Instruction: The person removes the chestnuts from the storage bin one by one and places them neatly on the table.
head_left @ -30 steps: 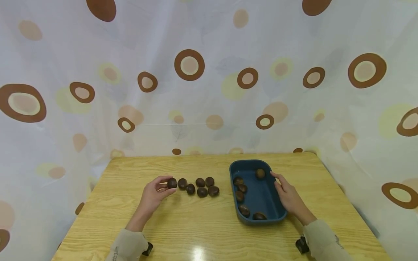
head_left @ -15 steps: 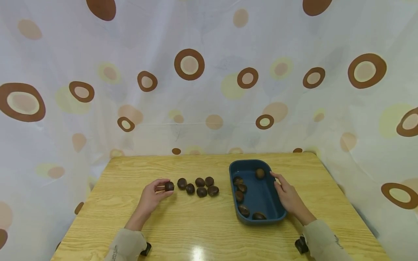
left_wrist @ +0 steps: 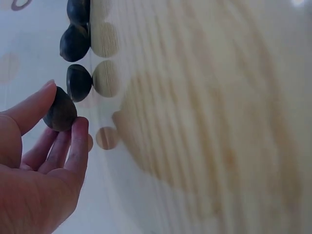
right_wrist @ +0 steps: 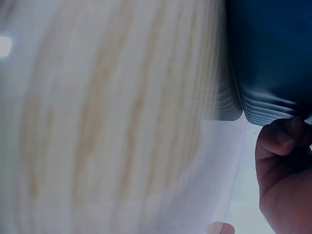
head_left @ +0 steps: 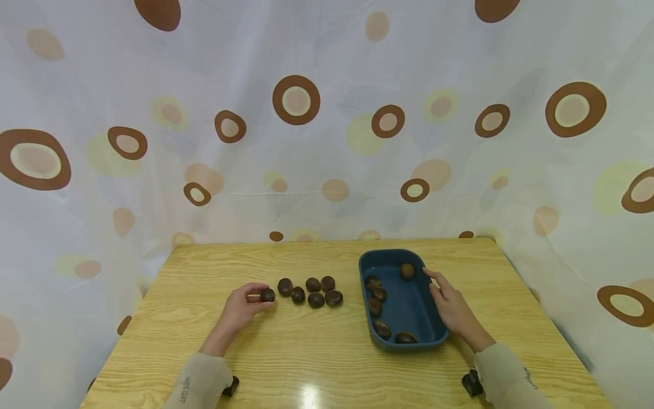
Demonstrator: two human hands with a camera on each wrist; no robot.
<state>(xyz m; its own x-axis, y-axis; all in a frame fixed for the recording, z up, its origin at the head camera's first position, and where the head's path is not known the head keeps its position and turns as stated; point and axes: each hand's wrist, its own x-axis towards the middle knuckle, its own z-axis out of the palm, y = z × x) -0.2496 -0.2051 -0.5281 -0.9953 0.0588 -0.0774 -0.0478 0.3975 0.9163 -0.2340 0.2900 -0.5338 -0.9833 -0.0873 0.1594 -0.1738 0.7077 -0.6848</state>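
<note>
In the head view my left hand (head_left: 242,308) pinches a dark brown chestnut (head_left: 267,295) between thumb and fingertips, at the left end of a group of chestnuts. The left wrist view shows the held chestnut (left_wrist: 62,113) close to the nearest one in the row (left_wrist: 79,83). My right hand (head_left: 453,309) lies along the right side of a deep blue rectangular dish (head_left: 414,307), its extended fingers touching the rim. In the right wrist view the lower fingers (right_wrist: 278,141) are bent beside the dish's corner. Several chestnuts (head_left: 380,328) lie inside the dish, mostly along its left wall.
Several loose chestnuts (head_left: 316,300) lie in a cluster on the wooden table (head_left: 286,358), between my left hand and the dish. A white curtain (head_left: 337,142) with brown circles hangs behind and around the table. A black band piece (head_left: 472,383) sits under the right sleeve.
My left hand drew the chestnut slightly left and toward me from the group, then moved it slightly right again. My right hand and the dish stay in place.
</note>
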